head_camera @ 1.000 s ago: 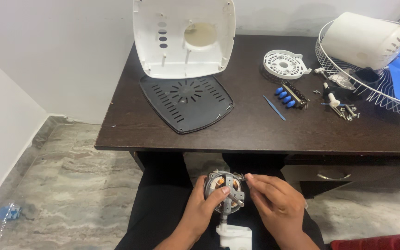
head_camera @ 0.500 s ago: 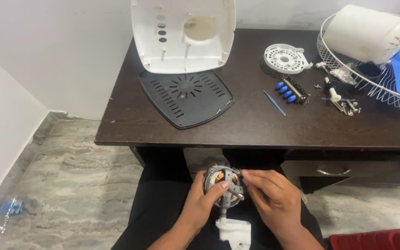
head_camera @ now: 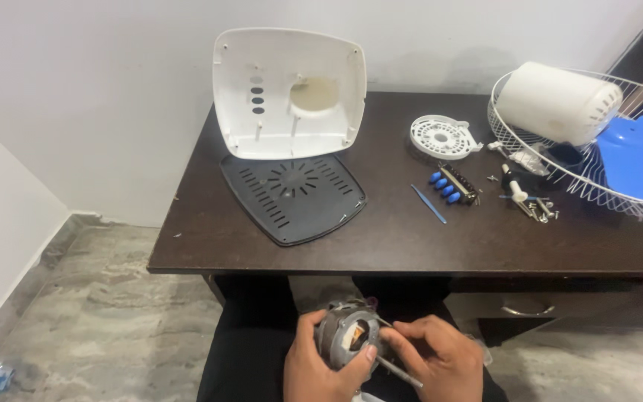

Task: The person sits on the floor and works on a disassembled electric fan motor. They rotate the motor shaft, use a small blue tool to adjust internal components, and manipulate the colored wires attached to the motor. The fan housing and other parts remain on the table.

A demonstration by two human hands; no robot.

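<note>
Over my lap, below the desk's front edge, my left hand [head_camera: 320, 366] grips a small grey electric motor [head_camera: 345, 333] with copper windings showing inside its frame. My right hand [head_camera: 434, 357] is beside it, fingers pinched on a thin metal tool [head_camera: 400, 371] whose tip meets the motor's lower right side. Both hands touch the motor. The lower part of the motor and what lies under it are cut off by the frame edge.
A dark wooden desk [head_camera: 381, 238] holds a white plastic base shell [head_camera: 289, 93] leaning on the wall, a black vented plate [head_camera: 292, 197], a white round part [head_camera: 443, 137], a blue-button switch block [head_camera: 451, 186], screws [head_camera: 541, 211], a wire fan guard [head_camera: 597, 167], white motor cover [head_camera: 557, 102] and blue blade [head_camera: 638, 152].
My view has tilted up slightly, so the hands and motor sit lower in the frame. The hands stay on the motor; the thin tool now shows in my right hand.
</note>
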